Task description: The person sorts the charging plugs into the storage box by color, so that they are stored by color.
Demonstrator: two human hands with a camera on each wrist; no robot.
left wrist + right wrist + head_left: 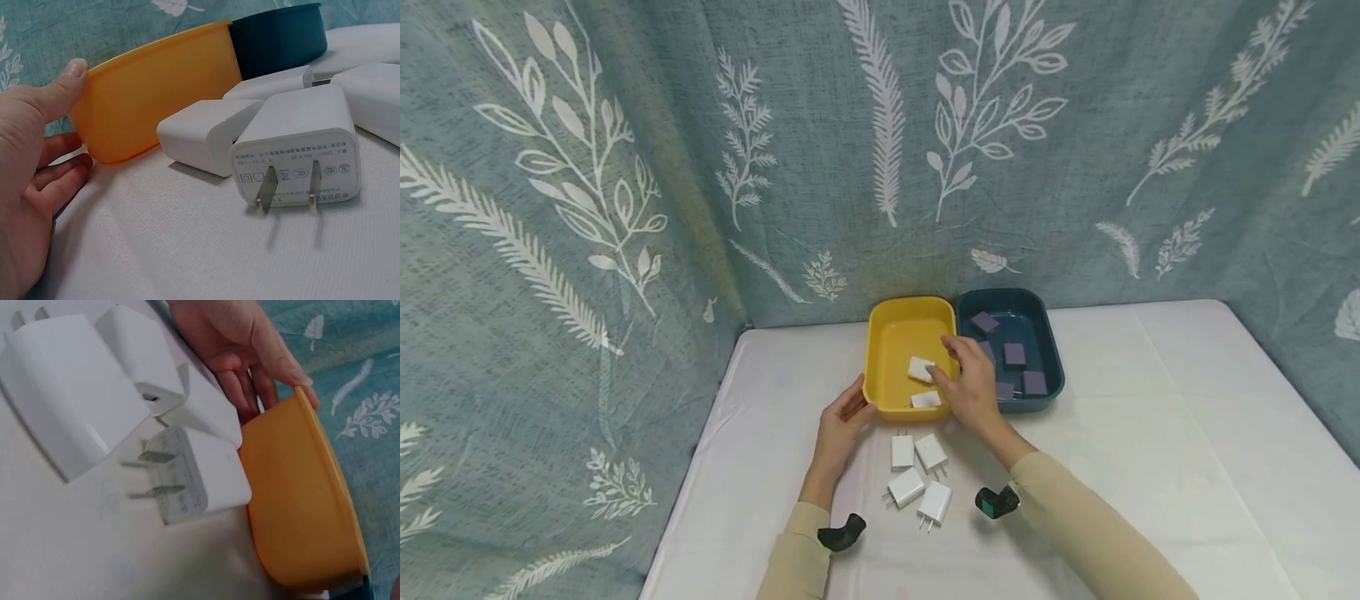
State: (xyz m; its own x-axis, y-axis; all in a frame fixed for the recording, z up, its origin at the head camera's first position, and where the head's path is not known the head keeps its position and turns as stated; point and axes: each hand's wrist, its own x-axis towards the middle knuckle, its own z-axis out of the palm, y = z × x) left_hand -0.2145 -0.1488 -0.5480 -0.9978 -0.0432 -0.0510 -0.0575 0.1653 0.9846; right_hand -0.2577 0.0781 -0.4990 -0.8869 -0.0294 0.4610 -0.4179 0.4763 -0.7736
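Observation:
A yellow box (895,321) stands at the back of the table with two white plug chargers inside. My left hand (838,433) holds its front left corner; in the left wrist view the thumb (70,78) lies at the rim and the other fingers lie lower along the wall. Over the right side of the box reaches my right hand (973,387), fingers spread, thumb at the edge of a charger (920,369). The other charger (926,400) lies in front of it, by the near wall. Most of my right hand is outside both wrist views.
Several more white plug chargers (904,487) lie on the white table (1120,467) in front of the yellow box, prongs pointing different ways. A dark blue box (1048,342) with several purple blocks (1014,354) adjoins it on the right. A patterned curtain (820,167) hangs behind.

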